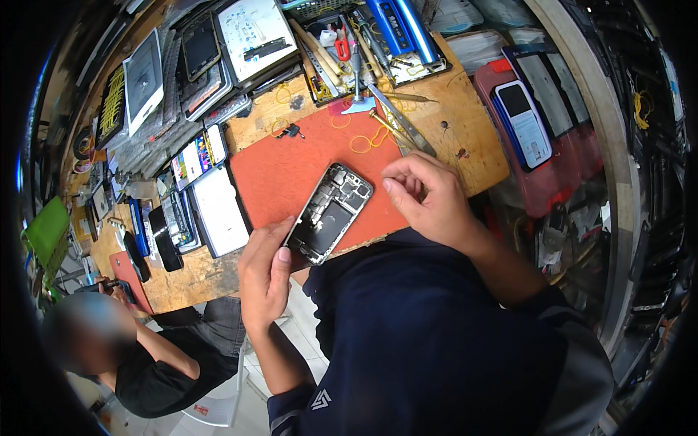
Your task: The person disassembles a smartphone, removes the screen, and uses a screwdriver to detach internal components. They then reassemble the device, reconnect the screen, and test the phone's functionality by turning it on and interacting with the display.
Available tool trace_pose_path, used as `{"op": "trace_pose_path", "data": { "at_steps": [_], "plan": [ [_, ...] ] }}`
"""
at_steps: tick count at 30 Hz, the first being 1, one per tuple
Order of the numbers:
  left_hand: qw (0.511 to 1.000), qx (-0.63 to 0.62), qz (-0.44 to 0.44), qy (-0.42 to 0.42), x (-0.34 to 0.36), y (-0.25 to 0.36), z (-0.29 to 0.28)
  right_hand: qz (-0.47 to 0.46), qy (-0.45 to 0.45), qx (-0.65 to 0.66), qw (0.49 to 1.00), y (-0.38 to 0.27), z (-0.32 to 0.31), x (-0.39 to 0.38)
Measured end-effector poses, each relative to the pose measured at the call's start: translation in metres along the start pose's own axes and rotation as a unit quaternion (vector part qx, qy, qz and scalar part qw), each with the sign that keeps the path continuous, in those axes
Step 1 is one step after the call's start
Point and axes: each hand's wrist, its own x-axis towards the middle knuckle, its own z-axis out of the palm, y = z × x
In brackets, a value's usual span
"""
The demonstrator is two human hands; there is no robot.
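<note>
An opened smartphone, its inner parts and dark battery showing, lies tilted over the near part of a red work mat. At its lower left side my left hand grips the frame between thumb and fingers. My right hand hovers to the right of the phone, apart from it, with fingers curled and thumb near the index finger. Whatever it may pinch is too small to make out. Just beyond that hand lie metal tweezers, a thin brass-coloured screwdriver and yellow rubber bands.
A tool tray stands at the back of the wooden bench. Stacked phone parts and screens crowd the left, with several phones nearer. On the right, a phone rests on a red case. Another person sits at lower left.
</note>
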Motion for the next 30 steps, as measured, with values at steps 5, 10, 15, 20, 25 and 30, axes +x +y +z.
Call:
{"op": "trace_pose_path", "data": {
  "at_steps": [5, 10, 15, 20, 25, 30],
  "plan": [
    [0.995, -0.065, -0.052, 0.048, -0.007, -0.016, 0.006, 0.004, -0.101, -0.058, 0.993, -0.014, 0.004, 0.018],
    [0.980, -0.088, -0.064, 0.169, -0.009, -0.027, 0.031, -0.085, -0.196, -0.105, 0.971, -0.022, 0.030, 0.033],
    [0.966, -0.093, -0.079, 0.230, -0.014, -0.033, 0.043, -0.118, -0.222, -0.155, 0.955, -0.024, 0.044, 0.040],
    [0.961, -0.070, -0.043, 0.263, -0.012, -0.038, 0.049, -0.162, -0.251, -0.162, 0.941, -0.028, 0.051, 0.044],
    [0.965, -0.099, -0.074, 0.232, -0.013, -0.038, 0.046, 0.011, -0.322, -0.024, 0.946, -0.049, 0.054, 0.021],
    [0.966, -0.066, -0.022, 0.250, -0.013, -0.039, 0.045, 0.201, -0.393, 0.116, 0.890, -0.063, 0.053, -0.008]
  ]
}}
